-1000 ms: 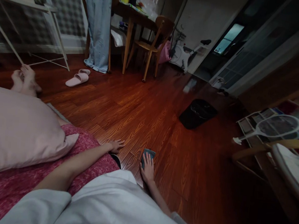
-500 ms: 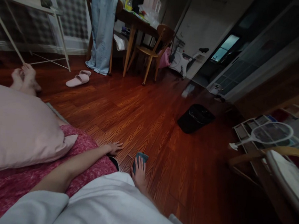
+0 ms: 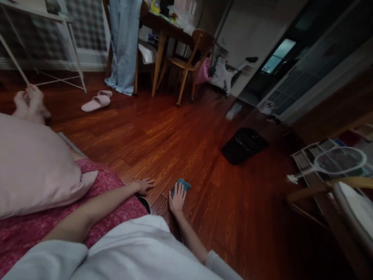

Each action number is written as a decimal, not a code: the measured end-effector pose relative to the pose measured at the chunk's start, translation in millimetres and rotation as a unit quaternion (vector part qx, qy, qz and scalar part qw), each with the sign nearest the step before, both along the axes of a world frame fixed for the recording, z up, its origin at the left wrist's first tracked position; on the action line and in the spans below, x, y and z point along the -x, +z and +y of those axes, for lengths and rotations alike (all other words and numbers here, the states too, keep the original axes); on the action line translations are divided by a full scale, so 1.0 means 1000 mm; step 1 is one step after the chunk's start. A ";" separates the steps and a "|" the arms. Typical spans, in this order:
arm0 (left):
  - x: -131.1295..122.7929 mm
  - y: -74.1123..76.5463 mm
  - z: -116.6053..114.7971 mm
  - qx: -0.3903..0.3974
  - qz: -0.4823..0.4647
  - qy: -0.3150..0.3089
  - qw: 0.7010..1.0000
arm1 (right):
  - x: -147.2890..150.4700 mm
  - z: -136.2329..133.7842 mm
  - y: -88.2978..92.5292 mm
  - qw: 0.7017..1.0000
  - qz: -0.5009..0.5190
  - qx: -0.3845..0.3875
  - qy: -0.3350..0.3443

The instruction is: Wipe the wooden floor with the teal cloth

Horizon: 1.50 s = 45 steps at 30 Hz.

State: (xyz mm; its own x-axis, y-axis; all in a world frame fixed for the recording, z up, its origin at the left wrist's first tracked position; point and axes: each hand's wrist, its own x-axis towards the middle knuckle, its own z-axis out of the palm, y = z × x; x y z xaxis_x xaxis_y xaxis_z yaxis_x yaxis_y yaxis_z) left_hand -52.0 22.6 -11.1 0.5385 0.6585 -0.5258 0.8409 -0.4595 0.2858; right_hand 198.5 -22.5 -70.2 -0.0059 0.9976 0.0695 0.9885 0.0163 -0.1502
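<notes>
A small teal cloth (image 3: 185, 184) lies on the dark red wooden floor (image 3: 207, 203). My right hand (image 3: 178, 198) rests flat on top of it, fingers stretched out and a little spread, covering much of the cloth. Off to the left, my left hand (image 3: 144, 185) is laid on the floor with its fingers extended and nothing in it. That forearm passes over the pinkish-red patterned fabric (image 3: 110, 220) on my lap. On the same side is a pale pink pillow (image 3: 30, 165).
A black trash bin (image 3: 243, 146) stands ahead to the right. Pink slippers (image 3: 96, 101) lie front left. Beyond are a wooden chair (image 3: 189, 64), jeans (image 3: 123, 38) hung over another chair, and a white exercise bike (image 3: 227, 76). A racket (image 3: 338, 161) is at right.
My right hand has slid forward across the floor together with the teal cloth, and more of its forearm shows. My left hand has stayed nearly in place.
</notes>
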 end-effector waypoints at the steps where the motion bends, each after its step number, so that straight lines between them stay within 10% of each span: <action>1: -0.001 0.000 0.000 0.001 0.000 0.003 1.000 | -0.001 -0.002 -0.002 1.000 -0.003 0.000 0.014; 11: 0.002 -0.008 -0.001 -0.002 -0.017 0.009 1.000 | 0.002 -0.084 -0.033 0.982 -0.032 -0.023 0.182; 23: -0.002 -0.004 0.000 -0.005 -0.008 0.008 1.000 | 0.001 0.000 -0.002 0.992 -0.005 -0.005 0.123; 34: 0.001 0.007 -0.007 0.006 0.003 0.005 1.000 | -0.029 -0.101 -0.027 0.988 -0.023 -0.039 0.147; 45: -0.002 0.016 -0.007 0.011 0.000 0.009 1.000 | -0.003 -0.008 -0.003 1.000 -0.005 0.003 0.015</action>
State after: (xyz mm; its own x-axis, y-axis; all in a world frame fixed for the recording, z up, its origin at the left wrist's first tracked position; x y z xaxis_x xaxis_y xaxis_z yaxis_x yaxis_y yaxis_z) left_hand -49.6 15.9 4.8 0.5260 0.6564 -0.5408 0.8494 -0.4375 0.2952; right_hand 201.3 -30.4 -72.9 -0.0356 0.9974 0.0632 0.9890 0.0442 -0.1410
